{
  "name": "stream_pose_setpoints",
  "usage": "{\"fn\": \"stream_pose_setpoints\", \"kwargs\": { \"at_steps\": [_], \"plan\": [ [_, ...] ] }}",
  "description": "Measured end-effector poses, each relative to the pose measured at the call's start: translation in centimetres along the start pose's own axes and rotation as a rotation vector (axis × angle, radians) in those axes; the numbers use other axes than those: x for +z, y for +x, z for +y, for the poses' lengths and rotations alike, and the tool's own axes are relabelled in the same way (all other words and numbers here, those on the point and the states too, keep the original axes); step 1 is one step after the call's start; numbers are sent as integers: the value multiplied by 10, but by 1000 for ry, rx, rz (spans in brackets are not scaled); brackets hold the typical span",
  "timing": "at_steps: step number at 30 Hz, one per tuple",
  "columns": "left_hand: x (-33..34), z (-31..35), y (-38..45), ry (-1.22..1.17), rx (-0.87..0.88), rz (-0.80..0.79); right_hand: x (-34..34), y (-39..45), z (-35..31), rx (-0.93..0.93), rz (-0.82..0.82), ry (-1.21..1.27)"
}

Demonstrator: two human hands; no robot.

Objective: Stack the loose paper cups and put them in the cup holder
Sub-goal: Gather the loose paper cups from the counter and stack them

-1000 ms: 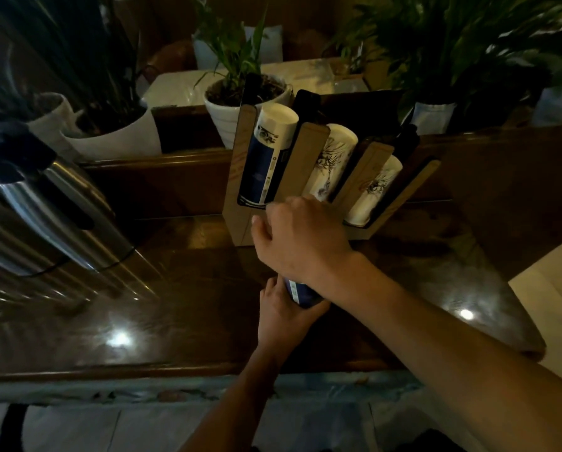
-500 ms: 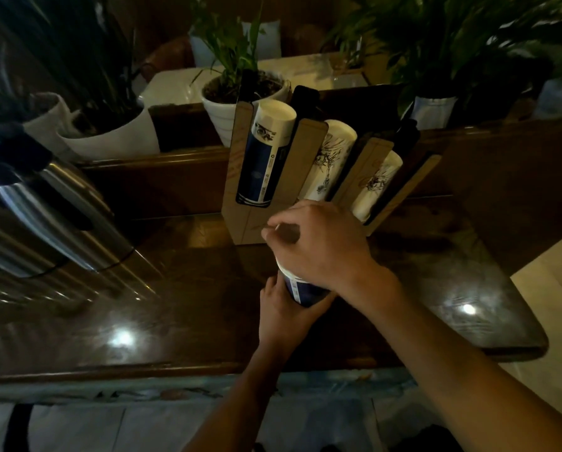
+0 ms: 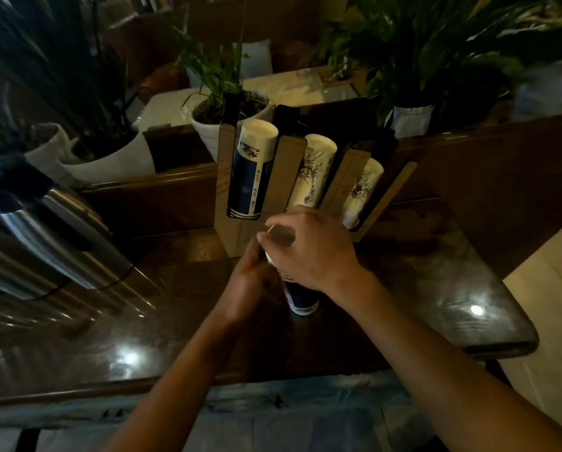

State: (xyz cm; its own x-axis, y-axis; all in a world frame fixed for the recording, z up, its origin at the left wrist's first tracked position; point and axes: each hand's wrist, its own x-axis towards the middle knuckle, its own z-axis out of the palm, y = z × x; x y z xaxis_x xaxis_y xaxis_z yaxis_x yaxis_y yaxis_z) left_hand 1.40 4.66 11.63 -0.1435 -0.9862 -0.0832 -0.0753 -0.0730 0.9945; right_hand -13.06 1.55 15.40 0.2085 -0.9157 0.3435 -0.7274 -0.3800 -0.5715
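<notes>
A short stack of blue and white paper cups (image 3: 301,298) stands on the dark wooden counter (image 3: 142,321) in front of the cardboard cup holder (image 3: 232,230). My right hand (image 3: 309,249) grips the top of the stack from above, fingers curled over its rim. My left hand (image 3: 248,282) presses against the stack's left side; how its fingers lie is hidden. The holder's slots hold a blue cup stack (image 3: 252,168) and two white printed stacks (image 3: 312,171), (image 3: 361,190).
A steel thermos jug (image 3: 44,223) lies across the left of the counter. Potted plants (image 3: 227,115) in white pots stand behind the holder along a wooden ledge. The counter's right end (image 3: 501,344) rounds off beside a pale floor.
My left hand has slid up from the stack's base to its left side. My right hand has shifted slightly right on top, and the stack's lower end now shows.
</notes>
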Motion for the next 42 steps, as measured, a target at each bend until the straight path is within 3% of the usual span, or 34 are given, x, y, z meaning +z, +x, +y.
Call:
{"fn": "stream_pose_setpoints", "kwargs": {
  "at_steps": [2, 6, 9, 11, 16, 20, 23, 27, 31, 33, 36, 39, 42],
  "plan": [
    [7, 17, 0, -64, 87, 55, 1, 1, 0, -8, 13, -30],
    [29, 32, 4, 202, 339, 226, -1, 3, 1, 1, 19, -16],
    [43, 31, 11, 291, 448, 312, 5, 6, 1, -108, -92, -281],
    [50, 30, 12, 270, 465, 342, 7, 8, 3, -100, -104, -305],
    [54, 20, 14, 377, 511, 423, 2, 3, 6, 247, 6, 571],
    [53, 18, 15, 548, 521, 407, 5, -1, 12, 487, -2, 1042],
    [49, 19, 15, 713, 472, 380, 6, 1, 22, 559, -110, 1128],
    [47, 24, 11, 841, 453, 330, 13, -2, 32, 493, -215, 1191],
    [43, 27, 10, 971, 423, 293, 33, -12, 37, 607, -33, 1319],
    [38, 27, 11, 998, 412, 277, 41, -19, 44, 587, -2, 1175],
    [27, 27, 12, 869, 312, 269, 42, -38, 55, 530, -157, 801],
    [9, 19, 6, 371, 72, 347, 39, -64, 67, 663, -137, 828],
    [0, 2, -5, -48, -181, 437, 39, -81, 81, 750, 6, 856]
  ]
}}
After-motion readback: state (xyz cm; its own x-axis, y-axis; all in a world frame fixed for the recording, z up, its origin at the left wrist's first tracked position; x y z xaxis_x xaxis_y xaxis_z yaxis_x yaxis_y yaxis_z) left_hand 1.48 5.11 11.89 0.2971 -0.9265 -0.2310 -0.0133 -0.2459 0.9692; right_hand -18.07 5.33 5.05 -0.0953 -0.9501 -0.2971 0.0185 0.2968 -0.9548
